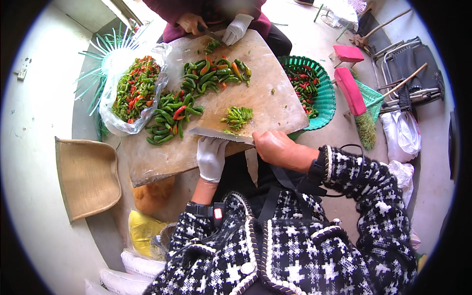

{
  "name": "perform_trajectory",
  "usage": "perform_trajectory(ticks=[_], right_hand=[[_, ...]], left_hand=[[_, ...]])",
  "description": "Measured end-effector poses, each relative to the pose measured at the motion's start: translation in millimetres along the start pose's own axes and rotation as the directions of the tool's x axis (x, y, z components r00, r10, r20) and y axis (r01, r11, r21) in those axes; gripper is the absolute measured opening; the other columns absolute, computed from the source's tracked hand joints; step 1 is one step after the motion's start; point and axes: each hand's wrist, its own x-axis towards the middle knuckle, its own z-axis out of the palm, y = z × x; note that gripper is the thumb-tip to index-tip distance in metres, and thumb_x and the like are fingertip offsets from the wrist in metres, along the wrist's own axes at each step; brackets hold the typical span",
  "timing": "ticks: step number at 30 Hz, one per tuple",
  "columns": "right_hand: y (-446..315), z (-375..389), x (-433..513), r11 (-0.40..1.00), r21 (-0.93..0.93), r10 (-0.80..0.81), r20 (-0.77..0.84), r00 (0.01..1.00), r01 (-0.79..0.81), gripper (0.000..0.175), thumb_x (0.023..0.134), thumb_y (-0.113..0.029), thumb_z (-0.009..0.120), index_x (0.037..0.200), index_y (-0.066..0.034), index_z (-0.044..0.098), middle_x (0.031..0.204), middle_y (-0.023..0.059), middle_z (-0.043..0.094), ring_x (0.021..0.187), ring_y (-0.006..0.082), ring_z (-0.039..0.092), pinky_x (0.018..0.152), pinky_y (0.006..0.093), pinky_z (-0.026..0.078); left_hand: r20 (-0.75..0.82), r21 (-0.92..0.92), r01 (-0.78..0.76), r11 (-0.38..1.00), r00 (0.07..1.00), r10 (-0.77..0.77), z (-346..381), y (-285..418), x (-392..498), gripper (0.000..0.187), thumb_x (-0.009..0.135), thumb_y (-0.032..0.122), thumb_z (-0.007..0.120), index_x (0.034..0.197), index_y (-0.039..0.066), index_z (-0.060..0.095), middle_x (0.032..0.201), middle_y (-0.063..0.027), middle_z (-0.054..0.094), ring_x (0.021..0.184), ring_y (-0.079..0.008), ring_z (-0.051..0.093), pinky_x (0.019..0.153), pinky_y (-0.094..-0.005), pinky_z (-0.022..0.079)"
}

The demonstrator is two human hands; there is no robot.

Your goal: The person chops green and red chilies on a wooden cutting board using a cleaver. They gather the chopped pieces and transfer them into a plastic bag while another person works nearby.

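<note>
My right hand (273,149), bare, is closed round the handle end of a large knife (221,134), whose serrated blade points left along the near edge of a worn board (273,107). My left hand (212,156), in a white glove, is at the blade's near side; its fingertips are hidden behind the blade, so what they touch cannot be told. Just beyond the blade lies a small heap of chopped green peppers (239,117). Whole green and red chili peppers (171,114) are piled to the left, with more whole peppers (215,73) farther back.
Across the board another person's gloved hand (238,28) and bare hand with a knife cut peppers. A plastic-lined container of chopped peppers (136,90) stands left, a green basket (326,99) of peppers right. A woven scoop (88,179), pink-topped stools (349,90) and folded chairs (413,70) stand around.
</note>
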Motion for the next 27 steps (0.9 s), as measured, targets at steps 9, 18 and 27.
perform_trajectory(ticks=[9,18,27], right_hand=[[14,-7,-8,0.984,0.172,-0.027,-0.148,0.989,0.053,0.015,0.086,-0.009,0.060,0.080,0.0041,0.062,0.073,0.0279,0.066,0.072,0.0480,0.067,0.067,0.0549,0.055],[4,-13,-4,0.997,0.072,-0.020,0.059,0.998,0.015,0.012,0.084,-0.005,0.059,0.086,0.0051,0.064,0.076,0.0286,0.067,0.076,0.0489,0.069,0.068,0.0563,0.055],[13,2,-6,0.980,0.196,-0.001,-0.120,0.993,0.025,0.015,0.087,-0.009,0.058,0.081,0.0046,0.063,0.070,0.0285,0.064,0.073,0.0487,0.067,0.066,0.0551,0.054]], left_hand=[[-0.034,-0.064,0.020,0.998,0.999,-0.022,2,-1,-3,0.019,0.075,0.000,0.081,0.092,0.006,0.076,0.101,-0.0074,0.071,0.098,-0.0284,0.065,0.086,-0.0380,0.055],[-0.018,-0.011,0.008,1.000,1.000,-0.008,1,0,-3,0.017,0.075,-0.001,0.080,0.089,0.006,0.076,0.100,-0.0083,0.071,0.098,-0.0287,0.067,0.086,-0.0377,0.056],[-0.080,-0.035,0.030,0.999,0.996,-0.033,2,2,-4,0.018,0.074,0.000,0.082,0.089,0.006,0.075,0.097,-0.0081,0.071,0.093,-0.0275,0.067,0.082,-0.0371,0.056]])
